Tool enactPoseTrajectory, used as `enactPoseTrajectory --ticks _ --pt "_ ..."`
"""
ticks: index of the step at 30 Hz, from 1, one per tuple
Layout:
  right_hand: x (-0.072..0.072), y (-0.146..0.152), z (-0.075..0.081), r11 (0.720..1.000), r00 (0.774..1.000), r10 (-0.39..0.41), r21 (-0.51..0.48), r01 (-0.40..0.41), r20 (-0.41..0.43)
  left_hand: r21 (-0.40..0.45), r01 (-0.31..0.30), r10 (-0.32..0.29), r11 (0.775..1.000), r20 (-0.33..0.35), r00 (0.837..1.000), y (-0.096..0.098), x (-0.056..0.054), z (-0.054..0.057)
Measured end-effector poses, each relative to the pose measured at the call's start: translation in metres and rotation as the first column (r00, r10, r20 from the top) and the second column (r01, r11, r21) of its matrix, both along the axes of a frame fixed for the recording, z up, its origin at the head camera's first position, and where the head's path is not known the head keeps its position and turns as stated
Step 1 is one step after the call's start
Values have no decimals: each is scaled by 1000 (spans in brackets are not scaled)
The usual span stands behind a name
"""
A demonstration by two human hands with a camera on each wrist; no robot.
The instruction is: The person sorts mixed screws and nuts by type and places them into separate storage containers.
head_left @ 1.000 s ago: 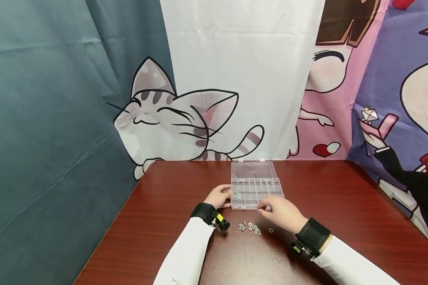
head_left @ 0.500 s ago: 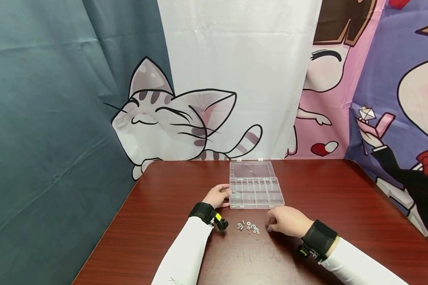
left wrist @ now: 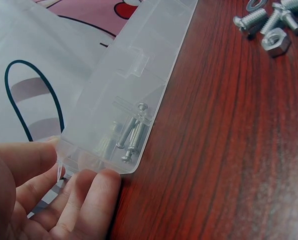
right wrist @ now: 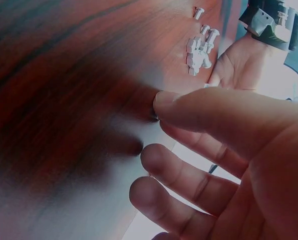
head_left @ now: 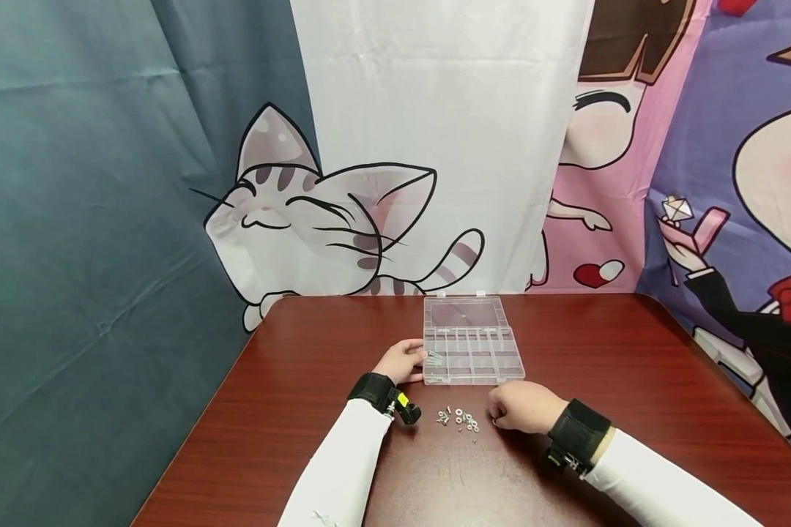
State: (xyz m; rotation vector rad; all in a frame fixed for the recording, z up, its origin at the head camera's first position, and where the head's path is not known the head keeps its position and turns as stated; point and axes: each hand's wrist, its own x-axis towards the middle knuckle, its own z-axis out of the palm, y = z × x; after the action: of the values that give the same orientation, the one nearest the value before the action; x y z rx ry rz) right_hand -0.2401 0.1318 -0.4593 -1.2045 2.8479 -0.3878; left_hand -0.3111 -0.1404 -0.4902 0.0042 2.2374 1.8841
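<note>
Reddish tabletop (head_left: 587,340): left hand (head_left: 398,363) grips box (head_left: 472,345), left side; washer (head_left: 494,422) pinched in right hand (head_left: 526,407).

A reddish-brown wood-grain table (head_left: 290,432) stands before cartoon-printed cloth hangings (head_left: 448,110). They show a smiling striped cat (head_left: 283,256); pale glare (head_left: 442,483) lightens the wood.

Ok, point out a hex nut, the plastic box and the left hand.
Hex nut (left wrist: 277,46): left wrist view, outer side.
Plastic box (head_left: 464,315): head view, open lid.
Left hand (head_left: 398,362): head view, its back.
</note>
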Motion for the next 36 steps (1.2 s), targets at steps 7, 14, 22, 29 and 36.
enactPoseTrajectory --ticks 7,14,22,29,36 --pt "0 -2 3 1000 998 18 -3 -18 54 -4 -9 9 1000 8 1000 3 9 13" --pt "2 -3 5 1000 995 9 -2 -9 100 1 -2 2 1000 -17 1000 2 10 12" --pt "1 -2 4 1000 993 10 -7 -10 116 17 -3 3 1000 -3 1000 2 8 10" --pt "-9 -5 1 995 995 0 -95 10 101 -8 -8 8 1000 -9 1000 0 7 6" --pt "-31 -17 6 972 996 -93 -215 94 13 -23 -15 15 1000 -12 1000 0 -2 -5"
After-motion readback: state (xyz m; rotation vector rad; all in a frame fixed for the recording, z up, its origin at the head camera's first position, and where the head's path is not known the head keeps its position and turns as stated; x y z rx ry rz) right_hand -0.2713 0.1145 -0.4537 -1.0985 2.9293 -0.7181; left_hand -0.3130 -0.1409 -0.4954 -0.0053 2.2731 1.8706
